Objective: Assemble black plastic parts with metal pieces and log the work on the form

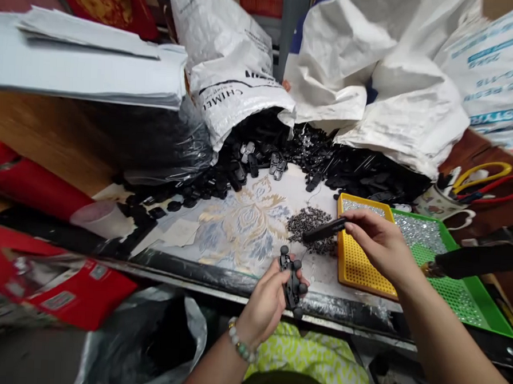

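My left hand (264, 298) is closed around a small black plastic part (292, 277) with round knobs, held at the near edge of the table. My right hand (377, 238) grips a black pen-like tool (323, 231) whose tip points left at a heap of tiny grey metal bits (310, 220). That hand hovers over a yellow perforated tray (356, 266). A green perforated tray (458, 288) lies right beside it, with glittering bits at its far end.
A big pile of black plastic parts (310, 160) spills from white sacks (240, 82) at the back. Scissors in a mug (445, 205) stand at right. A white cup (102, 218) and red packaging (53, 290) lie at left. A plastic bag (145, 341) hangs below the table.
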`<state>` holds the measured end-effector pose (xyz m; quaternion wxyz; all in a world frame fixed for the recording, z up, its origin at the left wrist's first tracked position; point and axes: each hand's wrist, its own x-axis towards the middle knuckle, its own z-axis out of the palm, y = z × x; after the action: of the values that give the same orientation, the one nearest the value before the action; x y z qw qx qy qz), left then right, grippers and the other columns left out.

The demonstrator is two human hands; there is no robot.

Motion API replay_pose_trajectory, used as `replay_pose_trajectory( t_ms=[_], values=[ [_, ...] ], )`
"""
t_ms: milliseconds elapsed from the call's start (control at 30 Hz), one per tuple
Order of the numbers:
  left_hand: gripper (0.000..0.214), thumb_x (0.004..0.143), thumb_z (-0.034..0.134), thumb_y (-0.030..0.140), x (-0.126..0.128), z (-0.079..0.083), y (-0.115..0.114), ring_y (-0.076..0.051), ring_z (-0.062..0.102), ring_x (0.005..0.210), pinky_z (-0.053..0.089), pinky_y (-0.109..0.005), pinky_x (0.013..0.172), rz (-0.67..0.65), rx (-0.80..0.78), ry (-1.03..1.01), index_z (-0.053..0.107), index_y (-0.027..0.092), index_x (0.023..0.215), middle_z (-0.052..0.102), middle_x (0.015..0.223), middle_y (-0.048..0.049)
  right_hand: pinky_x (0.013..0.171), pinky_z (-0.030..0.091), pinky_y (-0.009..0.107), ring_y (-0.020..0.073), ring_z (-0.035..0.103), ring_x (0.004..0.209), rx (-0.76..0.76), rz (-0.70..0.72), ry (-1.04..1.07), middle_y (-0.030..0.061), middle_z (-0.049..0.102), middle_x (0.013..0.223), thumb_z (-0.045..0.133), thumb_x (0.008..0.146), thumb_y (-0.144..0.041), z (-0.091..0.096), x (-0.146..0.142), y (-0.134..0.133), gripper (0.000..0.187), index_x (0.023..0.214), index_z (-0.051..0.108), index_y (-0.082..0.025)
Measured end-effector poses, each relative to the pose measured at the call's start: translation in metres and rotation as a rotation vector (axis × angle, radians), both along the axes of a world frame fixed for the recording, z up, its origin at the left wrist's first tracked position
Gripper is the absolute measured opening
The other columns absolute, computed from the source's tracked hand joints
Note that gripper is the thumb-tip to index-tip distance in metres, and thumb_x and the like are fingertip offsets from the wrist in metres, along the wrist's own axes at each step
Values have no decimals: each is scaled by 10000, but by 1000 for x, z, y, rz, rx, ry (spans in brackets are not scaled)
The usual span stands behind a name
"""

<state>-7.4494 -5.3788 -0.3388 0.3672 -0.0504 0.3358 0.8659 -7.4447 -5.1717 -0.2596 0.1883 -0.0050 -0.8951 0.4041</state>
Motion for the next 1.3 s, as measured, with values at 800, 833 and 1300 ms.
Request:
replay_pose_trajectory(
  t_ms=[800,833,1300],
  values=[
    [429,800,552,139,11,9,-5,-208,438,1188,321,-337,1003,-171,-69,275,481,226,1214,523,1244,-55,763,496,310,156,548,920,88,338,66,76,510,1008,429,882,-167,-42,26,-57,219,1046,570,-201],
    [409,811,546,159,11,7,-5,-211,461,1162,337,-341,990,-163,-80,283,481,219,1211,540,1216,-63,762,497,313,157,553,916,52,307,76,73,518,997,430,882,-166,-43,26,-56,220,1047,570,-203],
    [434,811,556,199,15,14,-11,-225,435,1185,266,-318,1039,-11,-494,658,481,201,1239,519,1252,-81,782,493,314,159,568,871,-167,252,-280,34,587,969,577,800,-262,-35,33,-59,296,1087,530,-208]
  ],
)
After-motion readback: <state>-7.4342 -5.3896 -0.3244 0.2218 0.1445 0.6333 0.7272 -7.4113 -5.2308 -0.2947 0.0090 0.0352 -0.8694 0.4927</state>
